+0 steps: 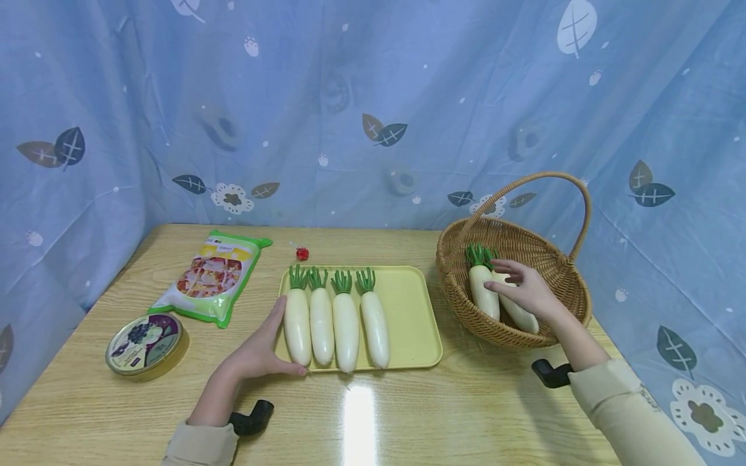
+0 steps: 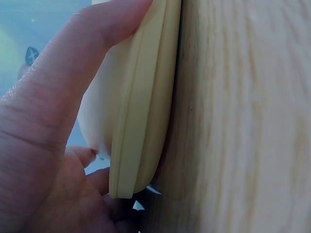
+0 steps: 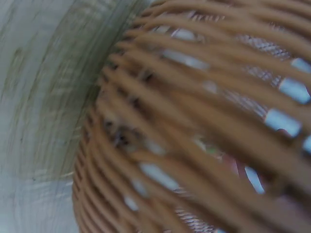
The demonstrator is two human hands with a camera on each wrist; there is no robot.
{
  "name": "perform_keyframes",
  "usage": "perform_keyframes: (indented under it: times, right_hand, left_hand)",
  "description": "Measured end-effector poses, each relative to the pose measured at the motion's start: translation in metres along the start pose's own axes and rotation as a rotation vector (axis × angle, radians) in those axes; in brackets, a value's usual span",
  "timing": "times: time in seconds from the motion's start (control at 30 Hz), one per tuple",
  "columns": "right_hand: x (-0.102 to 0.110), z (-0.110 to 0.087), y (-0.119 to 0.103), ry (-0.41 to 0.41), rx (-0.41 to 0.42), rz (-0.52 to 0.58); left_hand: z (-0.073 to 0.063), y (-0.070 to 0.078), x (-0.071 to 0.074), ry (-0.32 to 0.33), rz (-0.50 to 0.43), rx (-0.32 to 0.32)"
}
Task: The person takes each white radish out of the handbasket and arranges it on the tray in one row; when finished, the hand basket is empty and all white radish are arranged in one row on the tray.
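Observation:
My left hand [image 1: 260, 344] holds the left near corner of a yellow tray [image 1: 410, 317]. In the left wrist view its thumb lies at the tray's rim [image 2: 141, 104], with fingertips showing farther along. Several white radishes [image 1: 346, 330] with green tops lie side by side on the tray. My right hand [image 1: 527, 291] is over the wicker basket [image 1: 466, 317], thumb and fingers apart. Beneath it, a white radish [image 1: 484, 292] and another radish [image 1: 519, 314], partly covered by the hand, lie in the basket. The basket's woven wall [image 3: 194, 121] fills much of the right wrist view.
A green-edged food packet [image 1: 212, 278] lies at the back left, with a round tin [image 1: 146, 346] in front of it. Behind the tray is a small red object [image 1: 302, 254]. The basket's tall handle [image 1: 544, 175] arches upward. A blue patterned curtain [image 1: 326, 97] hangs behind the table.

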State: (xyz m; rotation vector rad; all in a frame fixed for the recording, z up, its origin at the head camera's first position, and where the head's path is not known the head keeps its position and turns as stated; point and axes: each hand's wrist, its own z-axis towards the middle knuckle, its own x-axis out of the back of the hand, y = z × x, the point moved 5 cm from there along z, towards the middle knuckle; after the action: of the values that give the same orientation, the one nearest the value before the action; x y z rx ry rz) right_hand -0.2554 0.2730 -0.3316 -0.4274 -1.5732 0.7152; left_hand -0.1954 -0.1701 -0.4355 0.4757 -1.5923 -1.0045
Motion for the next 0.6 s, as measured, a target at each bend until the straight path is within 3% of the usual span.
perform_keyframes:
  times: [0.23, 0.6]
  right_hand:
    - [0.002, 0.003, 0.012, -0.005, -0.005, -0.011]
    - [0.001, 0.009, 0.026, -0.118, -0.058, -0.075]
  left_hand:
    - [0.000, 0.001, 0.000, 0.000, -0.007, 0.001]
    - [-0.001, 0.001, 0.000, -0.002, -0.001, 0.011]
